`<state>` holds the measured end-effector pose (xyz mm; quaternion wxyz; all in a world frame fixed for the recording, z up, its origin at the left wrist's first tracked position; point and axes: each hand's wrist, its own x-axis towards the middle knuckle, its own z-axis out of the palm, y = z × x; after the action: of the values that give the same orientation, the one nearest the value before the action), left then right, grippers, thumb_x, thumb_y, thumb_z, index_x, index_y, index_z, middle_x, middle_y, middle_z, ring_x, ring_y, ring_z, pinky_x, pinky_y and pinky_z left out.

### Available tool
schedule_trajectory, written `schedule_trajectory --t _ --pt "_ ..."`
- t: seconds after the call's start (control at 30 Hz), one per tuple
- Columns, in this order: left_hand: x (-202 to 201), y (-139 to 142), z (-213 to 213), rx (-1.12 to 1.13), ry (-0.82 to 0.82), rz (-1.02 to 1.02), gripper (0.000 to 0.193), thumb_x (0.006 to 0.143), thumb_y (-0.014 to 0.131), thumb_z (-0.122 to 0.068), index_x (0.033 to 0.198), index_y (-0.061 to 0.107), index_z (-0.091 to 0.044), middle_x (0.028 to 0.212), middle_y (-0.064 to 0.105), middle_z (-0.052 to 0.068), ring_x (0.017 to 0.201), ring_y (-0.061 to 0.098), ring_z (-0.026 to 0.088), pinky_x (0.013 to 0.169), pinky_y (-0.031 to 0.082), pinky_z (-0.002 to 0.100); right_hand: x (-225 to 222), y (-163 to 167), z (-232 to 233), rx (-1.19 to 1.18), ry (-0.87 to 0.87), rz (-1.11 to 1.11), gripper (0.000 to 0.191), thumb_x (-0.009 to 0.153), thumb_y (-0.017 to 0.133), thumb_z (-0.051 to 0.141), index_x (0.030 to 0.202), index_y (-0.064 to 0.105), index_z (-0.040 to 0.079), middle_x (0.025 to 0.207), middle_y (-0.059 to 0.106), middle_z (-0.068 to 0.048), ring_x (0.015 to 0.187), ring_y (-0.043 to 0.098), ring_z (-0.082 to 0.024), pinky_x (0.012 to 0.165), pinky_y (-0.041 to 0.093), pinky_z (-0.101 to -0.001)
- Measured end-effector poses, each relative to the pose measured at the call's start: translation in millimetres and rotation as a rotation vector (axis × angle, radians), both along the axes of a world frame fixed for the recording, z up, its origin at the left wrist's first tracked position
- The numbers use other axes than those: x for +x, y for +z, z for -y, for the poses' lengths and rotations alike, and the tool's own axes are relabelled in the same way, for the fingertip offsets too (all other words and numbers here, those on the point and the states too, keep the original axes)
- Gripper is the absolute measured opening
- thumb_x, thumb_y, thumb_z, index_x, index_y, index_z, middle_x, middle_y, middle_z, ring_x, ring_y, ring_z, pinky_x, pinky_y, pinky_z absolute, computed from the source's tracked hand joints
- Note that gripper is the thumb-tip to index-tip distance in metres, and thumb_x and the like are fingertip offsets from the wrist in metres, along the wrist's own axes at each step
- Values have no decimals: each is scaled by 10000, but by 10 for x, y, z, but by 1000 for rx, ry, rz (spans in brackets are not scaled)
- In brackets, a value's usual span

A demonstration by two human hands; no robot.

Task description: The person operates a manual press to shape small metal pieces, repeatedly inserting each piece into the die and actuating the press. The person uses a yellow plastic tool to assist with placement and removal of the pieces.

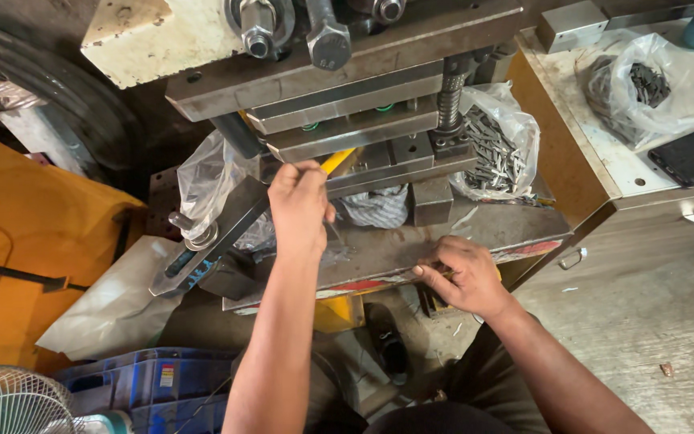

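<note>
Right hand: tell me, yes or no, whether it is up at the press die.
No: the right hand rests low on the plate's front edge, while the left hand reaches the die.

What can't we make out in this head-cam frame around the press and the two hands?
- Left hand: its fingers cover the end of the yellow-handled tool; the tip is hidden.
- Right hand: curled fingers hide whatever it pinches at the press table edge.
- Press die gap: dark, the workpiece is not visible.
- Bagged metal parts: too small to tell their kind.
- Press top: cut off by the frame's upper edge.
</note>
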<state>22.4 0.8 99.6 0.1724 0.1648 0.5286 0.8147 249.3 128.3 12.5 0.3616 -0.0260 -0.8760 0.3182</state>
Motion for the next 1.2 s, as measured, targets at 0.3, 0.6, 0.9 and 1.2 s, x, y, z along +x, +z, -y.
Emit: schedule_trajectory --t 0.3,0.6,0.9,1.2 --pt "16 -64 -137 79 -2 77 61 895 614 -4 906 579 -52 571 440 -18 407 365 75 351 350 291 -18 -33 24 -2 -43 11 240 834 802 237 775 650 62 704 579 -96 642 600 -304 570 471 -410" --pt "346 -11 -137 17 -17 -55 34 904 604 -2 928 626 -11 669 555 18 400 444 89 343 361 271 -14 -75 30 -33 -47 29 201 835 800 224 817 700 51 726 605 -83 624 623 -254 560 497 -373" --pt "940 -873 1025 12 -91 51 62 934 585 2 876 607 -6 668 529 25 444 441 94 373 385 281 20 210 90 95 -173 -108 237 894 775 222 1043 720 46 1063 713 -97 958 669 -267 821 536 -368" --pt "1236 -2223 1651 -36 -212 315 38 926 631 -15 943 627 19 681 537 30 449 434 79 391 391 274 -649 1025 -161 700 -243 175 842 855 703 595 1448 538 21 1455 562 -176 1366 454 -404 1134 339 -573"
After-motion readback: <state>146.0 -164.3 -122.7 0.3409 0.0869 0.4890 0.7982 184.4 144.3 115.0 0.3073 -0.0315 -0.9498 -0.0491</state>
